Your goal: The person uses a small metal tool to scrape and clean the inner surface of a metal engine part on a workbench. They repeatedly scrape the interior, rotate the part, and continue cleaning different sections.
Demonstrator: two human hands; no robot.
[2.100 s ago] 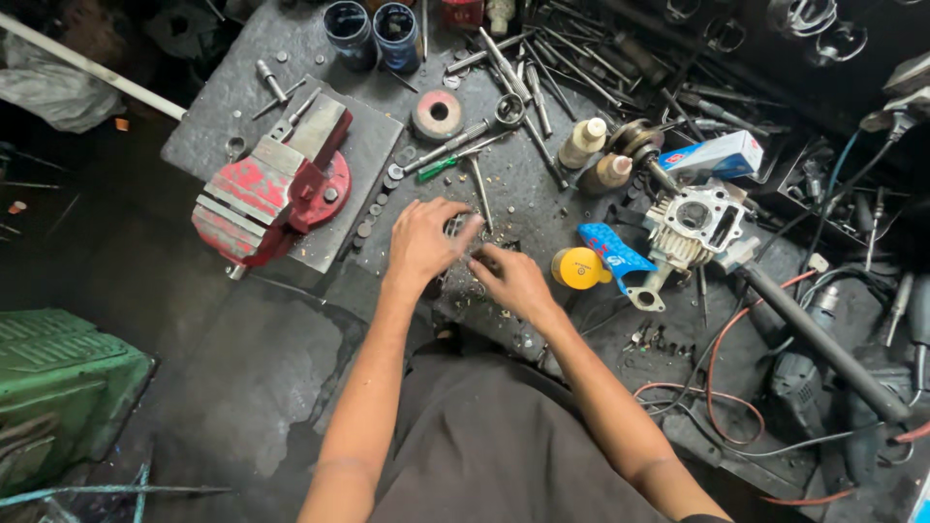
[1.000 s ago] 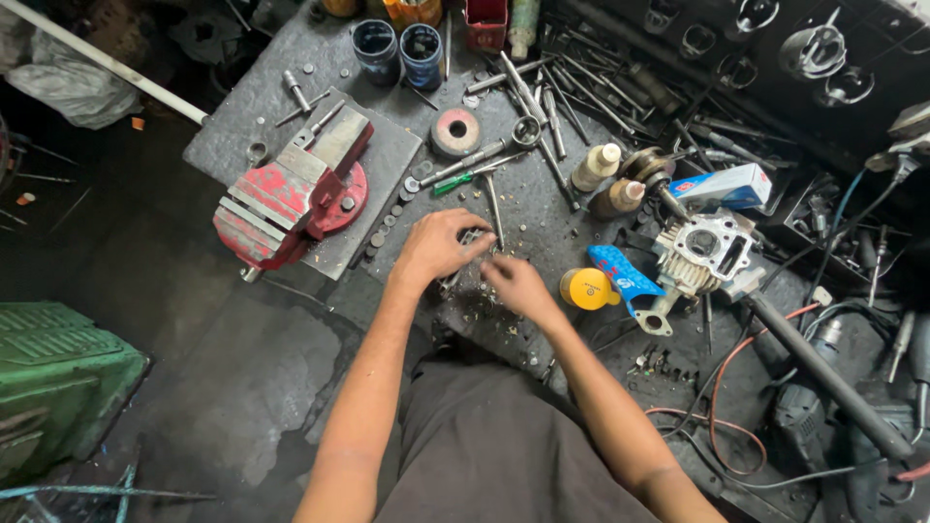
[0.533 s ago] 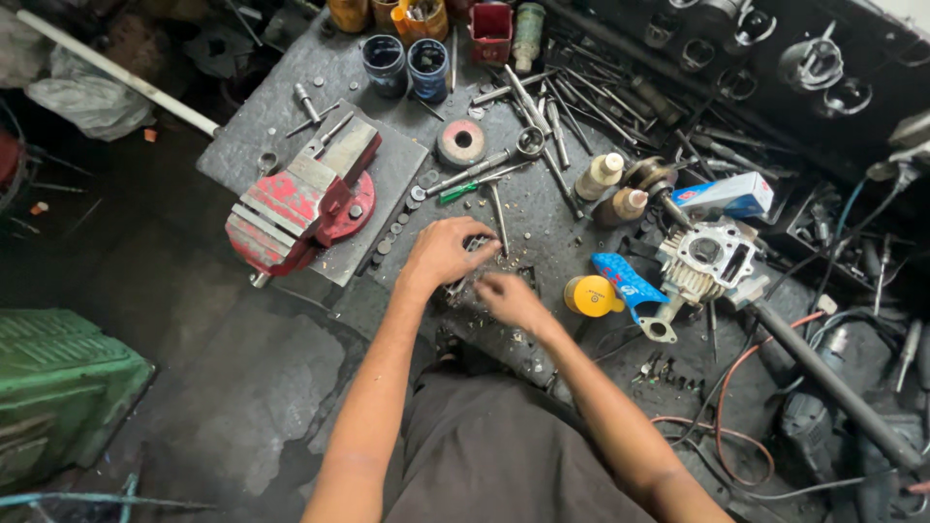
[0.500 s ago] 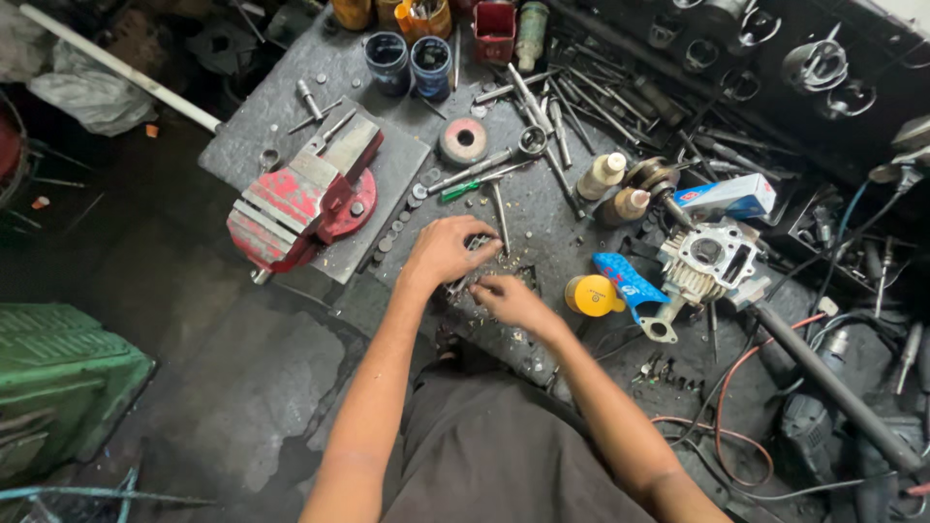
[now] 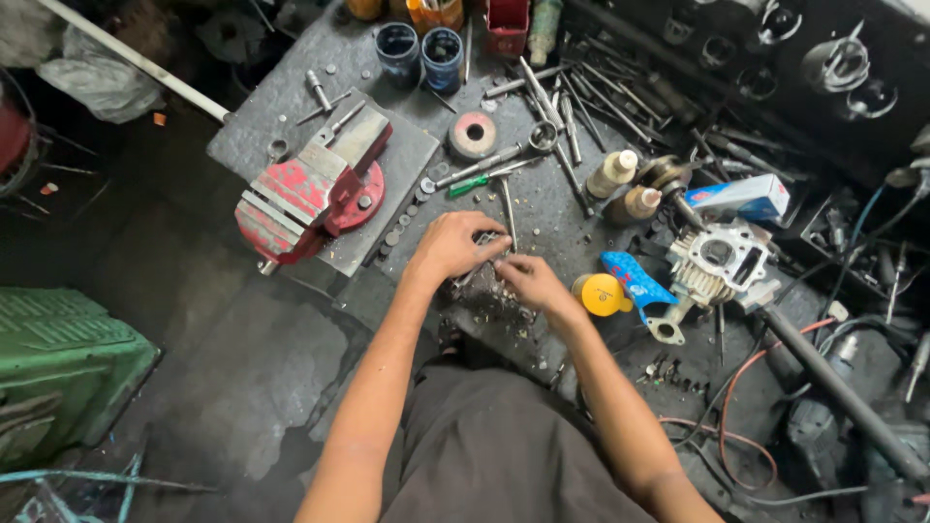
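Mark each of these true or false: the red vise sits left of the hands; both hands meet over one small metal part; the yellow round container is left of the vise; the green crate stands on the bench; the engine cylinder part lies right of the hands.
1. The red vise sits left of the hands. True.
2. The left hand and right hand meet over one small metal part. True.
3. The yellow round container is left of the vise. False: it lies right of the right hand.
4. The green crate stands on the bench. False: it sits below, left of the bench.
5. The engine cylinder part lies right of the hands. True.
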